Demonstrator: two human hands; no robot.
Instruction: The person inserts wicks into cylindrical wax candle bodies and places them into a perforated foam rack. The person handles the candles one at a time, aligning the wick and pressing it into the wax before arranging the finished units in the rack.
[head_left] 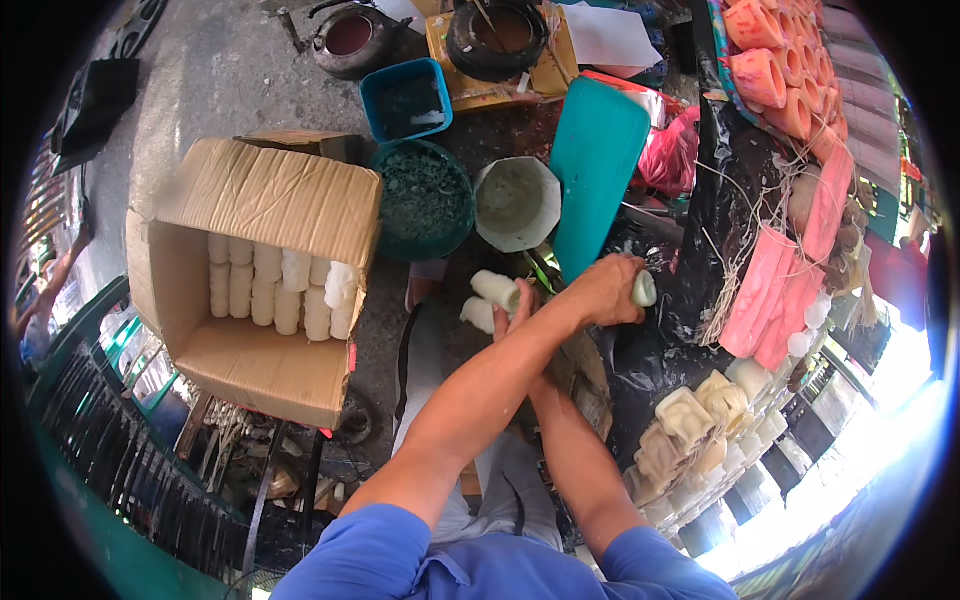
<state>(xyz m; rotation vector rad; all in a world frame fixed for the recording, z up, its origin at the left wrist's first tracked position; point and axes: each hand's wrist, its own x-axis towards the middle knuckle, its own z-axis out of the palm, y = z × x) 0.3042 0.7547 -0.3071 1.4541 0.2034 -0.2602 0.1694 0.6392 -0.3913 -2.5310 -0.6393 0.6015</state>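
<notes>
My forearms cross, the left one over the right. My left hand [608, 290] reaches to the right, its fingers wrapped round a pale greenish cylinder [646, 289] whose end sticks out beyond the fist. Lower and to the left, my right hand [514, 314] is closed about off-white, candle-like cylinders. An upper cylinder [494, 288] and a lower cylinder [478, 315] show beside its fingers; the left forearm hides part of this hand. More white cylinders [265, 290] stand in rows inside an open cardboard box [260, 370] on the left.
Ahead are a white octagonal container [550, 205], a round green basin [388, 235], a blue tub [372, 110] and two dark pots. A teal lid [595, 170] leans beside my left hand. At right lie pink sticks [765, 290], strings, orange hollow cylinders [760, 78] and cream wax blocks [685, 418].
</notes>
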